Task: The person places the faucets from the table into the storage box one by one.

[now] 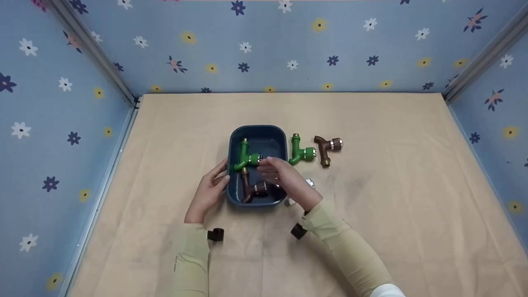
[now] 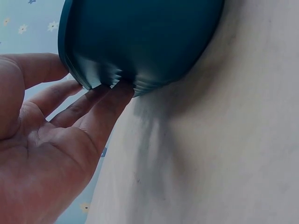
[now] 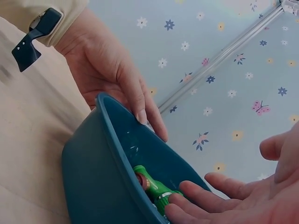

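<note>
A dark blue plastic tub (image 1: 258, 128) stands on the cloth. My left hand (image 1: 207, 194) holds its left side, fingers against the outer wall; the thumb is at the rim (image 3: 103, 100). Inside lie a green tap (image 1: 244, 154) and a dark brown tap (image 1: 247, 187). My right hand (image 1: 286, 177) hovers over the tub's right side, fingers extended, holding nothing. Its fingertips (image 3: 180, 205) are near the green tap (image 3: 156, 189) in the right wrist view; whether they touch it I cannot tell.
Right of the tub lie another green tap (image 1: 297, 150) and another brown tap (image 1: 324, 150). A whitish tap-like piece with a chrome end (image 1: 310, 182) is mostly hidden beneath my right hand. Flowered blue panels (image 1: 288, 45) bound the cloth-covered table (image 1: 392, 185) at the back and sides.
</note>
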Tool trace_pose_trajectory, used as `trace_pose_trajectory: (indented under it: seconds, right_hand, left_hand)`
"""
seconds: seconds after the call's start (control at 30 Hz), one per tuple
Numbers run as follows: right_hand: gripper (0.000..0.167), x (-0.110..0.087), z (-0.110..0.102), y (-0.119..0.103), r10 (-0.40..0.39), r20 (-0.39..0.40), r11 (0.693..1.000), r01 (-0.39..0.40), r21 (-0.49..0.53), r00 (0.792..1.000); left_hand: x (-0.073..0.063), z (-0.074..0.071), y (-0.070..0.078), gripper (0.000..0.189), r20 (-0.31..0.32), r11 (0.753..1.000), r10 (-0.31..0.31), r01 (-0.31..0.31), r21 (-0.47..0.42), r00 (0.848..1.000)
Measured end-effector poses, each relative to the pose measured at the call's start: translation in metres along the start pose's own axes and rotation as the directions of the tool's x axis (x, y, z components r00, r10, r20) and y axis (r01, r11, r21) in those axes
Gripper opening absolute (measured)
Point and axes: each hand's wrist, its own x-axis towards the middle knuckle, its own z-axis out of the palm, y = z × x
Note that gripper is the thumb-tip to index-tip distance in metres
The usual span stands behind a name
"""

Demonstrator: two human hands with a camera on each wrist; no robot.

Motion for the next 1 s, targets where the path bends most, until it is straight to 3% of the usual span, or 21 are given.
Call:
trace_pose_trajectory:
  seconds: [0.33, 1.0]
  right_hand:
    - [0.049, -0.01, 0.001, -0.001, -0.023, 0.006, 1.0, 0.023, 0.01, 1.0]
    - [0.046, -0.027, -0.01, 0.001, -0.077, 0.052, 0.995, 0.074, 0.069, 0.996]
  left_hand:
    - [0.0, 0.0, 0.0, 0.053, -0.007, 0.999, -0.029, 0.029, 0.014, 1.0]
    - [0.0, 0.0, 0.0, 0.053, 0.012, 1.0, -0.029, 0.029, 0.007, 1.0]
